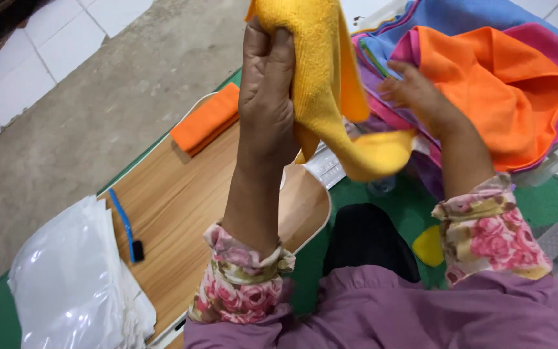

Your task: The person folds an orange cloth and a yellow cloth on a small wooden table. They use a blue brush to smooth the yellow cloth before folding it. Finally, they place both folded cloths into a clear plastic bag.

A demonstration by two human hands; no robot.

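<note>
My left hand (266, 90) is raised and closed around a yellow cloth (330, 84), which hangs down and folds toward the right. My right hand (418, 97) rests with fingers spread on a pile of coloured cloths (505, 84), touching the pink and orange ones. The pile holds orange, pink, blue and purple cloths heaped at the upper right. Both forearms wear floral sleeves.
A low wooden table (175, 207) carries a folded orange cloth (208, 119), a blue-handled brush (126, 226) and a stack of clear plastic bags (72, 284). A green mat (550, 207) lies below, with a small yellow piece (429, 245) on it. Concrete and white tiles are at left.
</note>
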